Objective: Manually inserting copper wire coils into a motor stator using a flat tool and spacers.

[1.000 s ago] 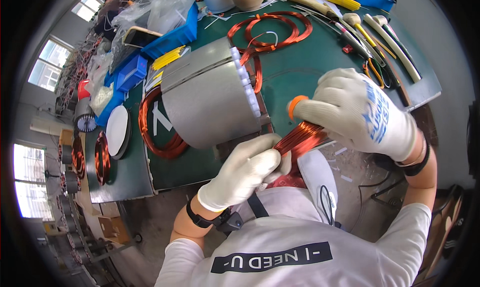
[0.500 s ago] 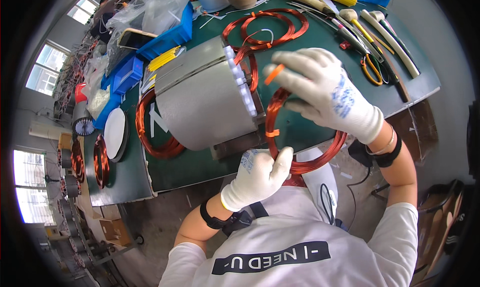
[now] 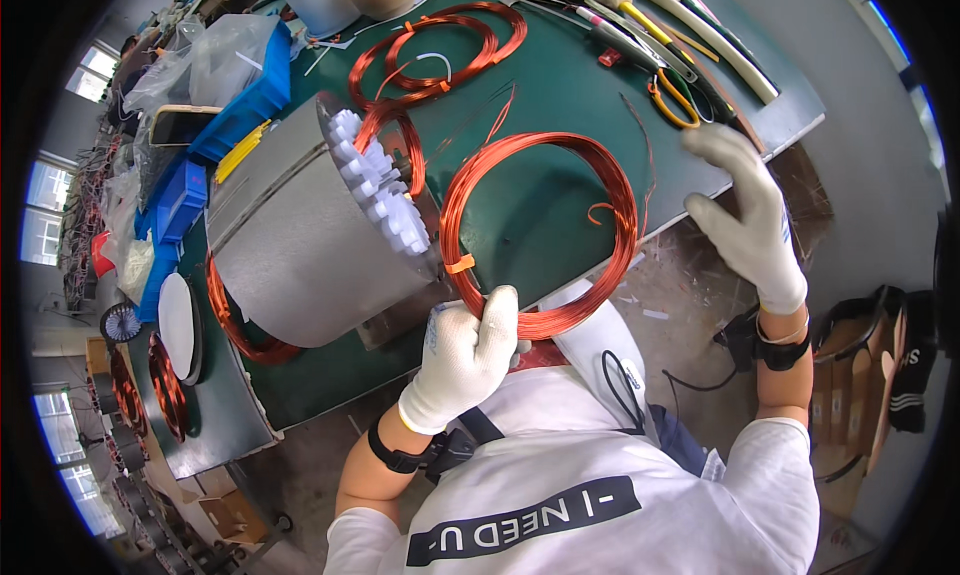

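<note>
As the copper-wire coil (image 3: 625, 215) presumably needs steadying, I remotely log left hand (image 3: 462, 360) pinching its rim, right hand (image 3: 752, 225) thumb spread from fingers.

The counter (image 3: 560, 100) has a green top. Two copper wire coils (image 3: 519, 33) lie toward its far edge, a yellow-handled mallet (image 3: 645, 25) and orange-handled pliers (image 3: 655, 93) near its right end. A white disc (image 3: 178, 325) is at its left end, with a blue bin (image 3: 183, 200) farther back.
</note>
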The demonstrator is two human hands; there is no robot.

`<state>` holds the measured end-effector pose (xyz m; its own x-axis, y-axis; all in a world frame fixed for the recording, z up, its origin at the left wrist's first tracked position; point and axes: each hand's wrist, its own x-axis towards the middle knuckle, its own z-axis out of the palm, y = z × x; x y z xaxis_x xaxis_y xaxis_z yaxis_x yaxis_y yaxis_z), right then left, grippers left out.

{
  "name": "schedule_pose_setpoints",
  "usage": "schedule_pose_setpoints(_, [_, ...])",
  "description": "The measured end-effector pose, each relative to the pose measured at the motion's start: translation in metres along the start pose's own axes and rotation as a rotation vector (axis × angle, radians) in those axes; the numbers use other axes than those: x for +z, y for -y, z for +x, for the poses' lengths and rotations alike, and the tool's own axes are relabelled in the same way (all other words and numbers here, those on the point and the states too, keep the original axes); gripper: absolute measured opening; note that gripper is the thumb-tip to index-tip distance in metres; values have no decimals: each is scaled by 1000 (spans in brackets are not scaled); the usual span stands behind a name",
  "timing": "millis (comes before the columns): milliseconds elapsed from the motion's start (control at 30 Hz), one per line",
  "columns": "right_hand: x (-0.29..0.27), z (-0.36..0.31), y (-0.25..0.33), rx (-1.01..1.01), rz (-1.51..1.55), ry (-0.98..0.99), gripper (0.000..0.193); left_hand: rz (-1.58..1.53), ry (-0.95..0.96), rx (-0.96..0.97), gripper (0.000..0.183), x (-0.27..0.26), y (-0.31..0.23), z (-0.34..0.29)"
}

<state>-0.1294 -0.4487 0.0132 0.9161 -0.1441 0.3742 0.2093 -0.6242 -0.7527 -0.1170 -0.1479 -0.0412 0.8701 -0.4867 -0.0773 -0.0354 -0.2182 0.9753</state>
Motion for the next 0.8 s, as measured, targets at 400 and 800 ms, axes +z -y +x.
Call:
schedule_pose_setpoints(400, [80,-26,16,-28,663,1180,33,260,265,373,25,-14,-34,6])
schedule_pose_setpoints(800, [77,-28,24,130,569,1152,23,-144,8,77,28,-9,-17,-16])
